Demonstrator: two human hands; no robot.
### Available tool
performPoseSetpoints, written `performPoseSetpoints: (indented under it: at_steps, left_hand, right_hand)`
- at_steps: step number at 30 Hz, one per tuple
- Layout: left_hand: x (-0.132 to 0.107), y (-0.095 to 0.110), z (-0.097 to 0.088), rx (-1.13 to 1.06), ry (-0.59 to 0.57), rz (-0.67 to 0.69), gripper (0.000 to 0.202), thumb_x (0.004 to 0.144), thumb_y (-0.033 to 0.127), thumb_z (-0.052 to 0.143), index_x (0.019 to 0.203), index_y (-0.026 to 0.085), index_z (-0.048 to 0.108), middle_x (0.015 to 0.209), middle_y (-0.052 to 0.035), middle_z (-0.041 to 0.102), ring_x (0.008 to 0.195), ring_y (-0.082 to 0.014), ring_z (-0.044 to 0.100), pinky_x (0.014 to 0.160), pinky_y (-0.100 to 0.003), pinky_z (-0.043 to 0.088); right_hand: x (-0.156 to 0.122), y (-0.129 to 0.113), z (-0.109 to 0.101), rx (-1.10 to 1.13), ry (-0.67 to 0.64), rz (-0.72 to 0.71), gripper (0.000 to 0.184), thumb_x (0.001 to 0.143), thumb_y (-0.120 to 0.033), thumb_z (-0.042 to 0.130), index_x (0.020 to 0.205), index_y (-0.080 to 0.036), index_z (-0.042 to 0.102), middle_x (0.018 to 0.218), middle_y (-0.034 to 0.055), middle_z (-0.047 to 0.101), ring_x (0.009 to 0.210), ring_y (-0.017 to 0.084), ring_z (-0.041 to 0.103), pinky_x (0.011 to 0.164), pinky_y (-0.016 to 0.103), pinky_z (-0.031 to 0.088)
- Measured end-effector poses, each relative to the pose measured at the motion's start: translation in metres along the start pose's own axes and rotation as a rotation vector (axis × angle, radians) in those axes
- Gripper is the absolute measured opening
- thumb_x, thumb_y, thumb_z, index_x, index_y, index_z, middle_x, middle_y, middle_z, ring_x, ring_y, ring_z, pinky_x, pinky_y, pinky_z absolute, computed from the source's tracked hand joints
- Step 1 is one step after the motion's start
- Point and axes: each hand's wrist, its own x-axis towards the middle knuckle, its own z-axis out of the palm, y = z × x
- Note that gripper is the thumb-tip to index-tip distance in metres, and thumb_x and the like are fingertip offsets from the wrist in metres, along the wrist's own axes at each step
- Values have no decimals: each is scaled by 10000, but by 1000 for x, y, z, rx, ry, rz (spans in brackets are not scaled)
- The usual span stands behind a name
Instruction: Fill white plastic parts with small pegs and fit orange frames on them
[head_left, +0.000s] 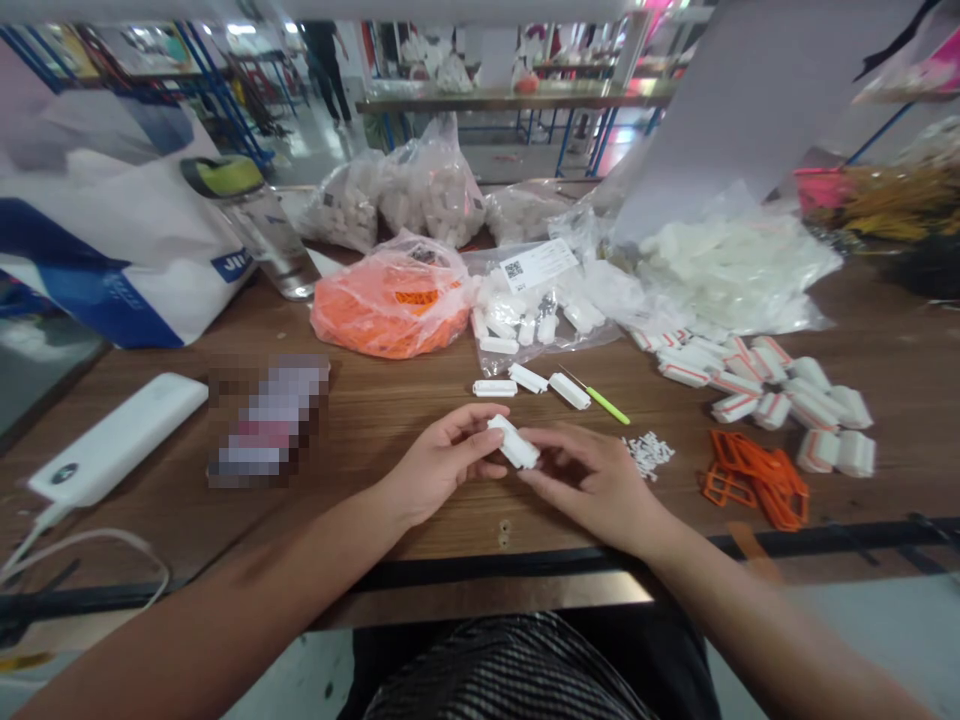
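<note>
Between my two hands, just above the table's front part, is a small white plastic housing (514,443), tilted down to the right. My left hand (455,452) grips its left end between thumb and fingers. The fingers of my right hand (581,470) close around its right end. Beyond my hands lie three similar white pieces, the nearest being a white housing (570,391). A thin pick with a yellow-green handle (607,404) lies beside it. Right of my right hand are a heap of tiny white parts (651,454) and several orange rectangular frames (759,480).
Finished-looking white pieces with orange lines (739,375) are piled at right. Behind stand a bag of orange parts (390,305), a bag of white parts (525,310) and a water bottle (262,230). A white power bank (120,435) with a cable lies left, near a blurred-out object (274,420).
</note>
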Motion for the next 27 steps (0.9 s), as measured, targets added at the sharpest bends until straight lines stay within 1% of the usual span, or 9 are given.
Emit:
performPoseSetpoints:
  at_steps: [3, 7, 11, 14, 17, 20, 22, 24, 27]
  left_hand:
    - [0, 3, -2, -59, -109, -73, 380, 766, 289, 756, 1091, 174, 597, 861, -15, 648, 716, -104, 610, 561, -184, 494]
    - [-3, 9, -4, 60, -216, -157, 507, 747, 255, 760, 1189, 150, 535, 852, -24, 626, 624, -69, 546, 462, -149, 374]
    - [-8, 10, -3, 227, -309, -221, 759, 743, 225, 753, 1396, 201, 367, 857, -2, 604, 572, -66, 521, 485, -184, 393]
    - [-8, 7, -1, 278, -313, -189, 665, 770, 251, 732, 1359, 233, 423, 894, -7, 591, 681, -111, 580, 576, -235, 462]
    - [-6, 7, -2, 391, -232, -71, 415, 810, 280, 696, 1203, 224, 576, 981, -36, 616, 811, -143, 601, 690, -281, 487]
    - [-6, 12, -5, 644, -112, 198, 222, 872, 304, 627, 1063, 201, 673, 1046, -55, 627, 866, -146, 599, 771, -304, 489]
    - [-7, 14, -7, 815, -217, 305, 267, 848, 300, 664, 1104, 228, 684, 1149, -67, 596, 914, -160, 601, 724, -279, 504]
    - [-6, 14, -9, 942, -271, 378, 319, 833, 259, 685, 1151, 251, 673, 1154, -63, 601, 992, -173, 596, 760, -274, 515]
    - [-3, 12, -12, 1102, -212, 479, 217, 915, 230, 575, 1103, 232, 684, 1063, -44, 659, 941, -149, 610, 814, -286, 500]
  right_hand:
    - [-2, -7, -1, 72, -73, -70, 334, 813, -198, 635, 1146, -230, 644, 764, -9, 659, 606, 95, 593, 573, 239, 512]
    - [-2, -9, -6, 175, -240, -27, 581, 786, -137, 640, 1343, -229, 505, 791, -16, 635, 598, 87, 567, 547, 218, 503]
    - [-2, -4, -5, 48, -330, -155, 384, 866, -180, 593, 1245, -247, 597, 919, 29, 703, 732, 115, 627, 667, 265, 520]
    - [-4, -2, -1, -117, -298, -256, 246, 914, -257, 555, 1134, -199, 648, 861, 49, 712, 733, 140, 641, 661, 284, 506]
    - [-5, -1, 1, -309, -266, -304, 177, 904, -253, 536, 958, -162, 677, 760, 49, 696, 672, 149, 628, 617, 284, 476]
    - [-3, 2, 2, -506, -194, -253, 189, 879, -239, 515, 872, -136, 674, 696, 52, 667, 600, 152, 597, 550, 289, 419]
    - [0, 4, 3, -613, -173, -166, 183, 858, -234, 519, 839, -133, 670, 665, 45, 645, 563, 151, 575, 520, 291, 377]
    - [4, 4, 5, -639, -204, -82, 158, 842, -236, 537, 822, -148, 667, 651, 26, 636, 556, 145, 566, 523, 286, 363]
    - [9, 1, 5, -565, -252, 10, 159, 850, -282, 566, 870, -172, 680, 660, 7, 643, 571, 138, 565, 546, 278, 381]
